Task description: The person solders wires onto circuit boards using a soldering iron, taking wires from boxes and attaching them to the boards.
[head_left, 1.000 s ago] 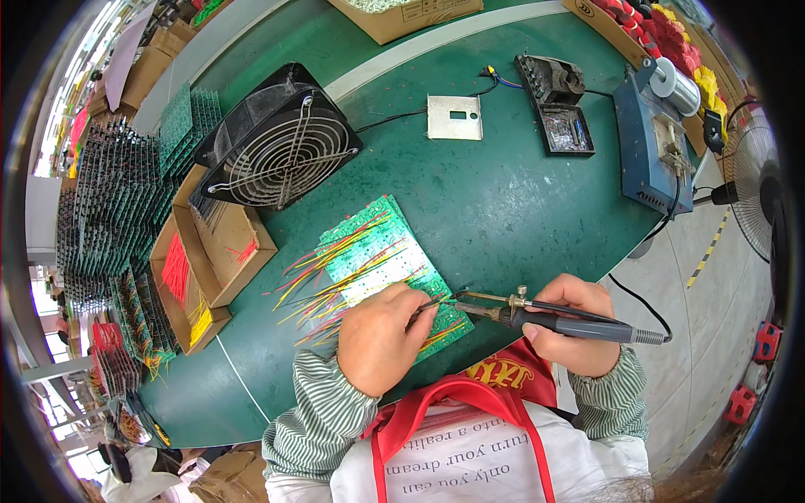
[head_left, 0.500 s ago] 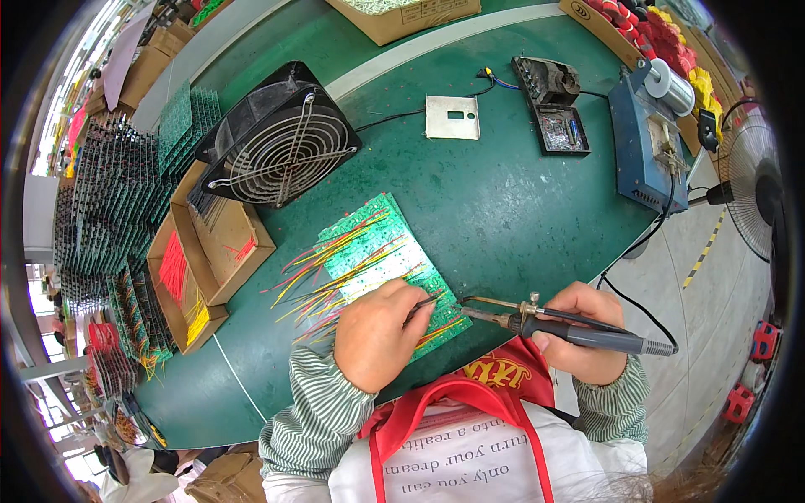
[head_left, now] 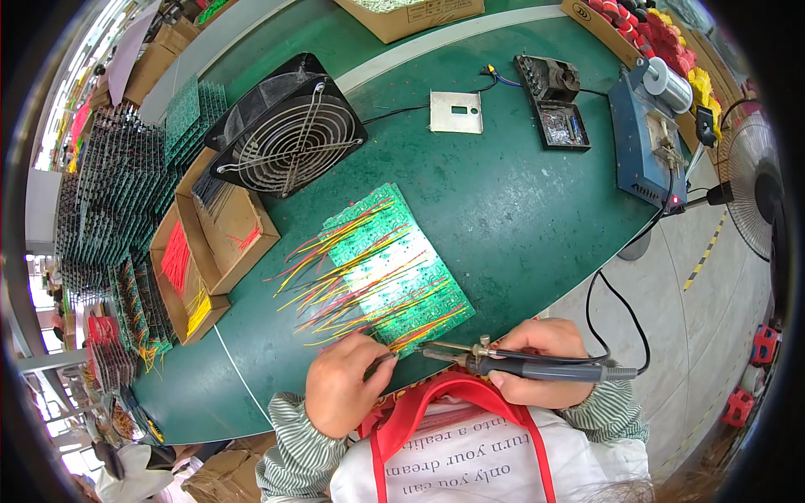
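A green circuit board panel (head_left: 419, 256) lies on the green table, with rows of red, yellow and black wires (head_left: 335, 289) trailing off its left side. Close to the panel's near edge, my left hand (head_left: 342, 384) is closed in a pinch on a thin black wire, mostly covered by the fingers. My right hand (head_left: 541, 362) grips a grey soldering iron (head_left: 537, 369) with a brass solder feed tube fixed above it. The iron's tip points left, near the panel's lower corner and a short way from my left fingertips.
Left of the panel sits a cardboard box (head_left: 243, 264) of sorted wires, below a black fan (head_left: 289, 134). Stacked circuit boards (head_left: 109, 201) fill the far left. At the right stand a blue solder station (head_left: 646, 142) and a black tray (head_left: 563, 126). A white plate (head_left: 455, 113) lies farther back.
Both hands have drawn back toward me and to the left, carrying the iron and the black wire off the panel. More of the panel's near rows now shows.
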Demonstrator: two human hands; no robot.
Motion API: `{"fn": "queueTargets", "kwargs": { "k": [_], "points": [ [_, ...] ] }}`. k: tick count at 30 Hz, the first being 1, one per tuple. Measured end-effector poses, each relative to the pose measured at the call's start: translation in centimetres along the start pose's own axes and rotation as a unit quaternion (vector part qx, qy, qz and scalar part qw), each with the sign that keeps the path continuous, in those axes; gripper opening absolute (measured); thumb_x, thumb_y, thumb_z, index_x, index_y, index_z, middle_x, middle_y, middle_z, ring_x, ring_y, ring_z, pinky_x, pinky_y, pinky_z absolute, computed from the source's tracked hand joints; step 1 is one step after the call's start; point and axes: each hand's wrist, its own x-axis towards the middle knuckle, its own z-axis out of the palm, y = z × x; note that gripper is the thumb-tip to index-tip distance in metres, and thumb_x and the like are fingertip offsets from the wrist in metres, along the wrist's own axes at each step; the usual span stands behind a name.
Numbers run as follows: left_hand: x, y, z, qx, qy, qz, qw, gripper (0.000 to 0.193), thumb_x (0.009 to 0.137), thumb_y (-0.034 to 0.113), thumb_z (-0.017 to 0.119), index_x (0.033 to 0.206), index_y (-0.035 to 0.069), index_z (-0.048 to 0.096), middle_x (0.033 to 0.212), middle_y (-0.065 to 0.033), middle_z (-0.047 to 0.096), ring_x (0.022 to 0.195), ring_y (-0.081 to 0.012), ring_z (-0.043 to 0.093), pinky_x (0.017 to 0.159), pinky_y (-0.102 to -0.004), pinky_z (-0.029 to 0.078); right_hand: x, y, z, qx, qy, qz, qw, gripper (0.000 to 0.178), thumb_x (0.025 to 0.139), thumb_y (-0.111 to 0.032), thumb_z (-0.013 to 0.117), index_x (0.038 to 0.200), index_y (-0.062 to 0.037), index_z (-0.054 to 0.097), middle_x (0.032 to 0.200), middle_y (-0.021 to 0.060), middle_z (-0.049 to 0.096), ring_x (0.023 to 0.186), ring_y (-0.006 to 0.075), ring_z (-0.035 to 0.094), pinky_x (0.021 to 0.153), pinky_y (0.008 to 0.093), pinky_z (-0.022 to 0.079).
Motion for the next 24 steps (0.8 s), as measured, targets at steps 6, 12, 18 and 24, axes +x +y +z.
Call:
{"fn": "queueTargets", "kwargs": {
  "k": [6,12,18,24],
  "points": [
    [0.23,-0.58,0.34,-0.024,-0.006,-0.010,1.000,0.010,0.075,0.005,0.071,0.081,0.000,0.065,0.073,-0.0081,0.059,0.054,-0.0182,0.054,0.050,-0.0291,0.043,0.11,0.42,0.79,0.007,-0.006,0.027,1.000,0.017,0.071,-0.010,0.073,0.078,-0.0031,0.060,0.062,0.0032,0.062,0.051,0.0108,0.059,0.048,0.0247,0.044],
    [0.27,-0.90,0.54,-0.019,-0.008,-0.006,1.000,0.010,0.076,0.006,0.070,0.081,0.000,0.065,0.075,-0.0085,0.060,0.055,-0.0195,0.056,0.050,-0.0298,0.044,0.62,0.38,1.00,0.003,-0.020,0.032,0.999,0.016,0.071,-0.010,0.073,0.078,-0.0033,0.060,0.061,0.0034,0.062,0.051,0.0109,0.059,0.048,0.0251,0.044],
    [0.34,-1.03,0.58,-0.013,-0.009,0.000,1.000,0.010,0.076,0.007,0.070,0.081,0.000,0.065,0.075,-0.0089,0.061,0.054,-0.0202,0.056,0.051,-0.0305,0.045,0.74,0.71,0.91,-0.009,-0.023,0.018,1.000,0.016,0.071,-0.010,0.073,0.078,-0.0031,0.060,0.061,0.0038,0.062,0.051,0.0109,0.059,0.048,0.0251,0.044],
    [0.23,-0.61,0.17,-0.015,-0.014,-0.008,1.000,0.010,0.077,0.007,0.070,0.082,-0.001,0.065,0.075,-0.0095,0.061,0.055,-0.0204,0.056,0.051,-0.0307,0.045,0.40,0.69,0.37,0.011,-0.008,0.031,0.999,0.019,0.070,-0.011,0.075,0.078,-0.0030,0.060,0.062,0.0040,0.062,0.051,0.0105,0.059,0.048,0.0241,0.045]
  ]
}}
